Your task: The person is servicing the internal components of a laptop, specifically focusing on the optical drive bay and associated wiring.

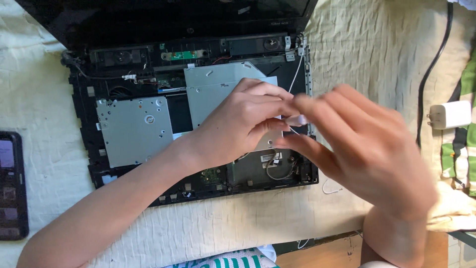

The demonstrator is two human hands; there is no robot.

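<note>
A black laptop base (84, 124) lies opened up on a cream cloth, its inner parts bare. A silver metal plate (134, 129) sits at its left and a silver drive (213, 87) in the middle. My left hand (238, 124) rests over the drive with its fingers pinched together. My right hand (367, 149), blurred, meets it from the right. Between the fingertips of both hands is a small whitish piece (297, 119) joined to a thin white wire (296, 74). Which hand grips it I cannot tell.
A dark phone (11, 186) lies at the left edge of the cloth. A white charger block (450, 115) with a black cable (431, 64) sits at the right, beside green-and-white fabric (458, 154). The laptop's screen (163, 15) stands open at the back. A loose white wire (331, 188) lies by the base's front right corner.
</note>
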